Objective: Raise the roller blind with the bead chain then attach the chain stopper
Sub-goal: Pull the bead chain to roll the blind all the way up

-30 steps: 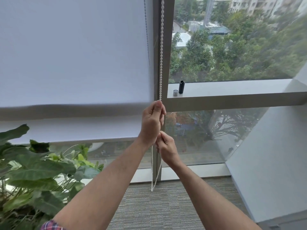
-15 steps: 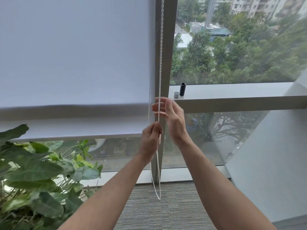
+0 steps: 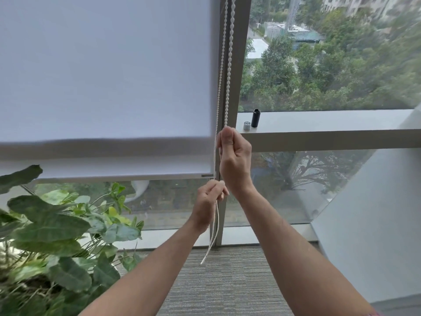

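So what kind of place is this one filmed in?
Probably an upper-floor office: floor-to-ceiling glass with a roller blind, grey carpet tiles, a large potted plant, and treetops and building roofs below outside.

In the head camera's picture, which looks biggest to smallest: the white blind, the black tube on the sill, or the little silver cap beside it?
1. White blind, by far.
2. Black tube.
3. Silver cap, shorter than the tube beside it.

Single head cam, wide-angle, looking fwd and slightly down at window [image 3: 330,65], hands close in centre, floor [image 3: 227,281] at bottom.
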{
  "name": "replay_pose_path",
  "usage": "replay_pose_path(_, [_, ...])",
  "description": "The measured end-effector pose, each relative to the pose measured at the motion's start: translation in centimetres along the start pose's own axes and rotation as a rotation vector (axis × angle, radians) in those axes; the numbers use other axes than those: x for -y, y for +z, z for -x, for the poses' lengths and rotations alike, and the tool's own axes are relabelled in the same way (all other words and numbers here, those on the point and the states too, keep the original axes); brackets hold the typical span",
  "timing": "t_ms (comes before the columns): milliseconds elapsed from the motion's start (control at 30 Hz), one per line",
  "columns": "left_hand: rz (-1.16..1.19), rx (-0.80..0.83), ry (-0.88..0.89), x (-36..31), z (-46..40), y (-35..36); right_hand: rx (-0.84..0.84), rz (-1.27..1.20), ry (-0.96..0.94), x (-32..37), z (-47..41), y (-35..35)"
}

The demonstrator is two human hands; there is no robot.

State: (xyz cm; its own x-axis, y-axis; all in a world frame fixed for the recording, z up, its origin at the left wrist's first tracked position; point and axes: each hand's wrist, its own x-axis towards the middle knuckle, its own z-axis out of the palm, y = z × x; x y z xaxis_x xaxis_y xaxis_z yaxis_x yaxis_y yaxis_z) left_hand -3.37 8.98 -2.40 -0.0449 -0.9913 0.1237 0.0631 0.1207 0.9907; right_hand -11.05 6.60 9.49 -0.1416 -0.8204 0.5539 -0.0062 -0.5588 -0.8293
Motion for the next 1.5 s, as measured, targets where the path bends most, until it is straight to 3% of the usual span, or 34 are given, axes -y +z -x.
replay_pose_path(200, [0.134,-0.216,-0.008,-2.5,-2.4,-1.8,0.001,0.093,0.073,-3.0,3.3,-1.2])
replay_pose_path(467, [0.212,0.105,0.424,-15.6,-5.4,2.1,0.052,0.025,0.156,-3.5,3.7,-1.1])
replay_pose_path(633, [0.242,-0.071,0.44,-16.0,-5.8,3.9,0.224,-0.154,0.325,-3.7,3.1,-2.8])
replay_pose_path(700, [0.231,-0.097,0.448,-15.9,-6.0,3.8,0.306,-0.116,0.365,-3.6,2.6,-3.8])
replay_pose_path(767, [0.218,-0.115,0.445,-15.8,-6.2,3.4,0.275,-0.046,0.379,-3.0,1.3,-4.6])
replay_pose_path(900, [0.192,-0.117,0.444,-14.4,-6.3,3.3,0.103,-0.063,0.257,0.7,-3.4,-4.6])
replay_pose_path(1133, [0.145,-0.128,0.229,-8.9,-5.5,2.7,0.138,-0.181,-0.031,9.3,-9.9,-0.5])
replay_pose_path(1267, [0.059,-0.132,0.214,-7.6,-5.3,1.9,0.012,-0.15,-0.033,8.9,-10.5,1.6])
replay_pose_path(1500, [-0.099,0.076,0.265,-8.2,-6.0,-0.4,-0.062,-0.113,-0.139,7.9,-10.0,2.5])
